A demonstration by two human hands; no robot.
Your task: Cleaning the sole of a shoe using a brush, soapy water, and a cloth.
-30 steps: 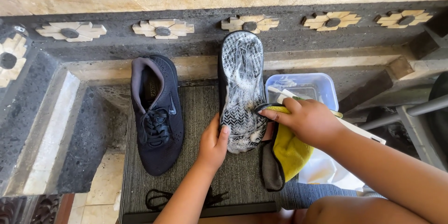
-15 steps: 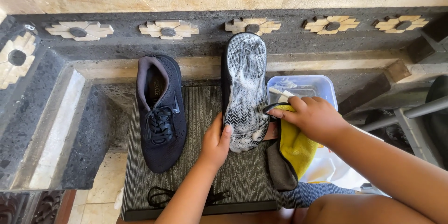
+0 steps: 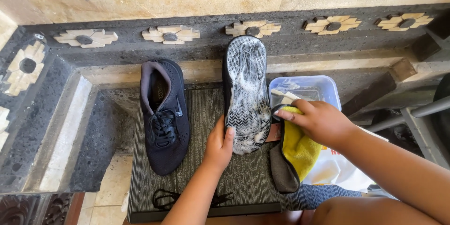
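Two hands work: left hand point(image 3: 218, 145) steadies the soapy, patterned sole point(image 3: 246, 91); right hand point(image 3: 318, 122) grips a fuzzy yellow cloth point(image 3: 300, 147).

Soapy, glossy rubber sole point(image 3: 245, 94), fuzzy yellow cloth point(image 3: 300, 147), matt ribbed mat point(image 3: 243, 178), clear plastic tub point(image 3: 307, 89).

We see our left hand point(image 3: 219, 144) upright with thumb raised and fingers curled away, while our right hand point(image 3: 318, 121) is closed, knuckles up.

Two bare forearms, sleeveless to the frame edge, bare knees below, no rings or watch
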